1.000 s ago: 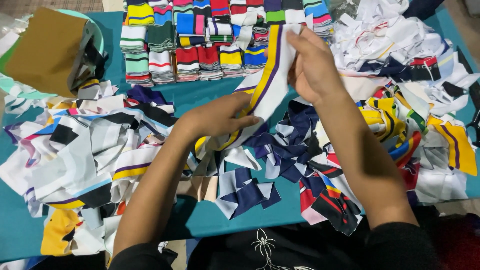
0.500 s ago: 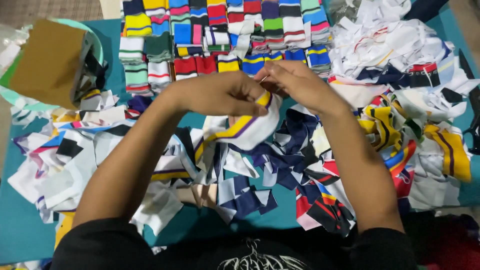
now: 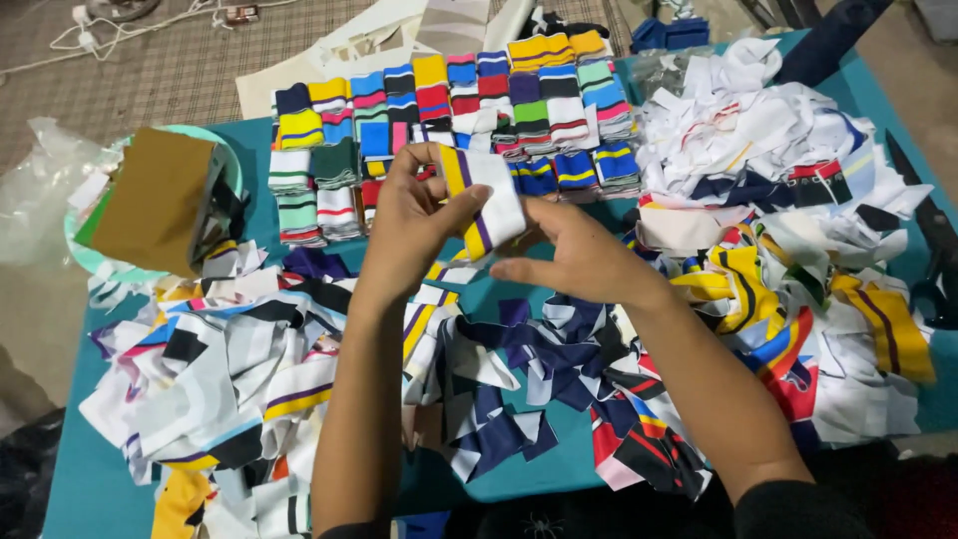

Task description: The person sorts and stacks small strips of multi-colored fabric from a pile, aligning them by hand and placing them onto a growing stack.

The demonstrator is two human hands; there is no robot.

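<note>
White knit with yellow and purple stripes makes up the folded collar strip [image 3: 481,200] that both hands hold above the middle of the teal surface [image 3: 519,469]. The left hand [image 3: 414,225] has its fingers closed around the strip's left side, thumb pressed across the front of the fold. The right hand [image 3: 574,262] sits just beside it, lower and to the right, its fingers curled under the strip's bottom edge and pinching it there.

Just beyond the hands, rows of folded striped strips [image 3: 449,120] lie stacked in neat piles, in yellow, blue, red, green and white. To the right of these is a loose heap of mostly white pieces [image 3: 758,130]. Nearer the person, on the right, lies a jumble of yellow, red and blue scraps [image 3: 798,329]. Under the forearms is a scatter of navy and white scraps [image 3: 539,369], and on the left a wide spread of white, black and yellow strips [image 3: 230,379]. At the far left a brown cardboard box [image 3: 160,200] rests tilted in a pale green basin [image 3: 232,160]. Black scissors [image 3: 933,250] lie at the right edge of the surface.
</note>
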